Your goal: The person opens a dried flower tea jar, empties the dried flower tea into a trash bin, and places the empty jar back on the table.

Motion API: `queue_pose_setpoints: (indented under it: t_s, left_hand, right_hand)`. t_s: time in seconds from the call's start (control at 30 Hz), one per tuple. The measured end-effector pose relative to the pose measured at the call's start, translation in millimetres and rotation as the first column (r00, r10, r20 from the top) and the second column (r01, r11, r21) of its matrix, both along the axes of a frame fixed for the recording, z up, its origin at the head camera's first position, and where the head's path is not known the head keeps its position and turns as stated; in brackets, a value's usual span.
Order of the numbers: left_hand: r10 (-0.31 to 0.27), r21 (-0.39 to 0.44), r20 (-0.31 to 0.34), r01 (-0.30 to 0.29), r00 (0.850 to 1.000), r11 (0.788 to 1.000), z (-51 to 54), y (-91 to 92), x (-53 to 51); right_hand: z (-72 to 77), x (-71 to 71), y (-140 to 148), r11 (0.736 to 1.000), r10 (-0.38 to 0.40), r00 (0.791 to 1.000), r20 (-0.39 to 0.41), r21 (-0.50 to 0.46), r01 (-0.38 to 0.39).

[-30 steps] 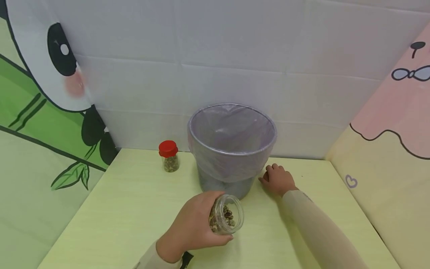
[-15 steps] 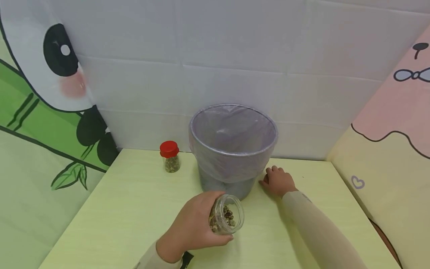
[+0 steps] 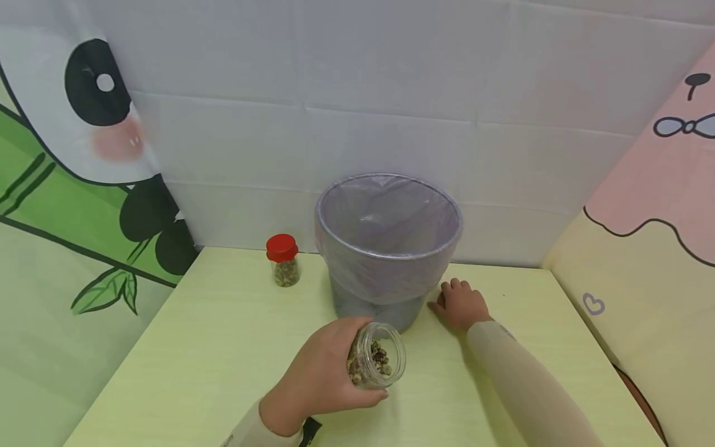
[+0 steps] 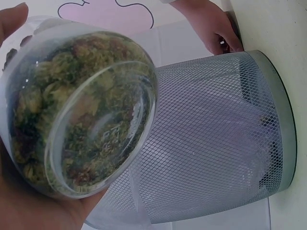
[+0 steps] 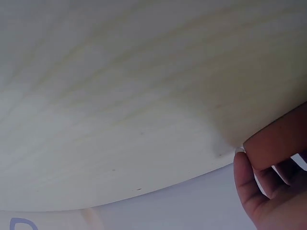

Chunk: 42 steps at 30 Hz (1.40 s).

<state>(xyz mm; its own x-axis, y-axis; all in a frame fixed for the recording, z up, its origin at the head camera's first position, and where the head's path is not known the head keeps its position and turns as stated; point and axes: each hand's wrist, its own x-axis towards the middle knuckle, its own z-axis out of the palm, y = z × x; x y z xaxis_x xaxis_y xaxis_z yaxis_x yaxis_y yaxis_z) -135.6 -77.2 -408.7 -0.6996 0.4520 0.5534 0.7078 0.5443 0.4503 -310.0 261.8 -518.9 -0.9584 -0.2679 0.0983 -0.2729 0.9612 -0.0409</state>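
Observation:
My left hand [image 3: 321, 372] grips an open glass jar [image 3: 365, 366] from its left side, fingers and thumb round it, in front of the bin. The jar leans, its mouth toward the right, with dried greenish-brown pieces inside. Its base shows large in the left wrist view, the jar [image 4: 86, 110] lying across the palm. My right hand [image 3: 463, 304] rests on the table right of the bin, fingers loosely bent, holding nothing that I can see. In the right wrist view the right hand [image 5: 273, 177] lies at the lower right by the table surface.
A grey mesh bin [image 3: 374, 310] with a translucent plastic liner [image 3: 385, 273] stands at the back middle of the table [image 3: 223, 347]. Left of it is a small red-lidded jar [image 3: 286, 271] with similar contents. White sheeting [image 3: 391, 81] hangs behind; printed panels flank both sides.
The right hand has shifted very slightly left. My left hand and the tilted jar look unmoved, and the head view has shifted a little.

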Motion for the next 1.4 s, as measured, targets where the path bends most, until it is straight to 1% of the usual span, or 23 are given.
queue_pose_setpoints:
  t_s: [0.13, 0.23, 0.47, 0.53, 0.6, 0.73, 0.87, 0.97, 1.1, 1.13, 1.23, 1.4]
  left_hand:
    - [0.001, -0.003, 0.0, -0.001, 1.0, 1.0, 0.2, 0.1, -0.6]
    - [0.003, 0.0, -0.009, -0.003, 1.0, 1.0, 0.6, -0.2, -0.8]
    - [0.02, -0.006, -0.003, -0.02, 1.0, 1.0, 0.9, -3.4, 0.1]
    - [0.022, -0.002, -0.009, -0.022, 1.0, 1.0, 0.5, -4.6, -0.1]
    - [0.023, 0.002, -0.021, -0.023, 1.0, 1.0, 0.5, -5.3, -0.7]
    - [0.018, 0.004, -0.038, -0.018, 0.999, 1.0, 0.1, -5.6, -2.6]
    - [0.02, 0.004, -0.036, -0.02, 0.999, 1.0, 0.3, -5.1, -3.2]
    - [0.029, 0.005, -0.044, -0.029, 0.999, 1.0, 0.3, -5.1, -2.9]
    - [0.032, 0.008, -0.057, -0.031, 0.998, 0.999, 0.6, -5.0, -3.4]
    - [0.031, 0.008, -0.055, -0.03, 0.998, 1.0, 0.9, -4.8, -3.7]
    - [0.023, 0.009, -0.055, -0.022, 0.998, 1.0, 0.9, -4.3, -4.5]
    - [0.017, 0.004, -0.038, -0.017, 0.999, 1.0, -1.3, -4.6, -4.9]
  right_hand:
    - [1.7, 0.1, 1.1, 1.0, -0.008, 1.0, 0.008, 0.0, 0.008]
    - [8.2, -2.4, 3.1, 1.0, -0.022, 1.0, 0.018, -0.016, 0.023]
    - [38.1, -5.2, 5.9, 0.998, -0.043, 0.998, 0.053, -0.043, 0.045]
    - [46.5, -3.0, 4.8, 0.997, -0.043, 0.997, 0.067, -0.069, 0.048]
    - [55.5, 0.1, 3.4, 0.992, -0.053, 0.995, 0.084, -0.114, 0.062]
    - [76.6, 7.5, 4.1, 0.969, -0.081, 0.989, 0.126, -0.223, 0.107]
    - [103.9, 12.9, 7.3, 0.933, -0.082, 0.982, 0.168, -0.332, 0.135]
    - [126.4, 15.3, 7.8, 0.922, -0.063, 0.983, 0.171, -0.366, 0.123]
    - [152.4, 15.5, 10.4, 0.925, -0.044, 0.985, 0.165, -0.365, 0.103]
    - [158.1, 15.1, 11.8, 0.922, -0.045, 0.984, 0.171, -0.372, 0.107]
    - [175.0, 13.8, 16.4, 0.91, -0.056, 0.979, 0.194, -0.394, 0.13]
    - [203.7, 10.2, 18.3, 0.878, -0.05, 0.97, 0.237, -0.452, 0.155]
